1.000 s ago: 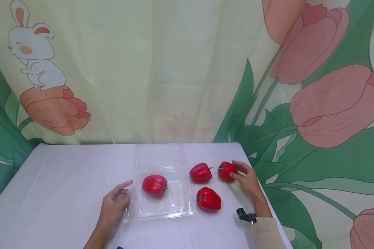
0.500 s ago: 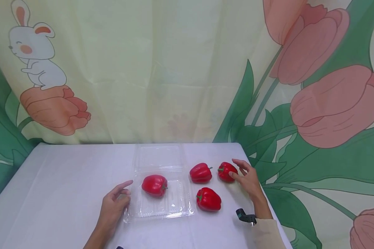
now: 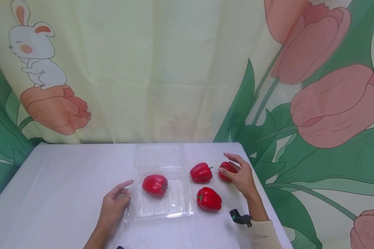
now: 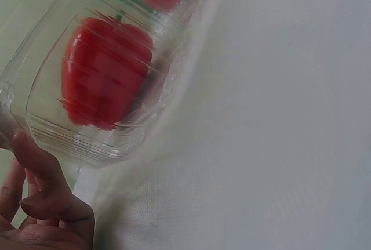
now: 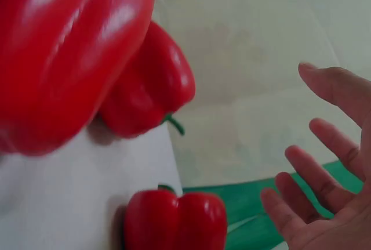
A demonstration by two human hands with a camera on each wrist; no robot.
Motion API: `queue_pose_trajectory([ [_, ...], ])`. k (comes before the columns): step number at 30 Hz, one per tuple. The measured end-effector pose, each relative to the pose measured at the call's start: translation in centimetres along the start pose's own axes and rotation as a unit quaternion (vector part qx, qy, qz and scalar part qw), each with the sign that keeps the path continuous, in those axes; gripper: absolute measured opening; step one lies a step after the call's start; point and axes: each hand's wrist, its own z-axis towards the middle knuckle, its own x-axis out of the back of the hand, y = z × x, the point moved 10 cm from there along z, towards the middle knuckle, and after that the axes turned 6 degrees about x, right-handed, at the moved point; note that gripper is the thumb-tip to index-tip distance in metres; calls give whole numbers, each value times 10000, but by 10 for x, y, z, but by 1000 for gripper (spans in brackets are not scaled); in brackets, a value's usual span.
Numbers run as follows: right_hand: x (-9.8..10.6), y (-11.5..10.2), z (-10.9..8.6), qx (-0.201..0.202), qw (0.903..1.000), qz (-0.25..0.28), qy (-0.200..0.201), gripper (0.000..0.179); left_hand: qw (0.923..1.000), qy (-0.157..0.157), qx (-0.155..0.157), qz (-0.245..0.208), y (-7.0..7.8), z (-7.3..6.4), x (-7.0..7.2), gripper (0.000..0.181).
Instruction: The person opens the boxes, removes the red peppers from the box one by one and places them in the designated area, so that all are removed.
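A red bell pepper [image 3: 154, 185] lies on its side in a clear plastic clamshell container [image 3: 182, 195], whose lid [image 3: 159, 157] is folded back. My left hand [image 3: 112, 207] rests at the container's left edge, index finger stretched out; a fingertip meets the rim in the left wrist view. Over the far-right bell pepper [image 3: 225, 176] hovers my right hand [image 3: 242, 176], thumb and fingers spread and partly hiding it. In the right wrist view that hand [image 5: 330, 198] shows its fingers apart with nothing between them. Two more bell peppers [image 3: 201, 173] [image 3: 209, 199] lie between container and right hand.
A white-covered table [image 3: 65, 180] carries everything. Its right edge runs beside my right forearm, and a patterned curtain [image 3: 187, 86] hangs behind its far edge. A black camera mount [image 3: 240, 218] juts from the right wrist, above the tabletop.
My right hand has shifted left and up over the far-right bell pepper, its fingers spreading and now covering the stem. The left hand and the container have stayed in place.
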Motion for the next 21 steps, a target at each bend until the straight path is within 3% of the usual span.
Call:
queue_pose_trajectory([
  [12,-33,-51,-11,736,9972,-148,-7,75,10000,31,-9,-18,0,-1,1,54],
  [21,-56,-73,-19,765,9970,-51,84,80,9999,-24,-71,-90,-1,0,0,54],
])
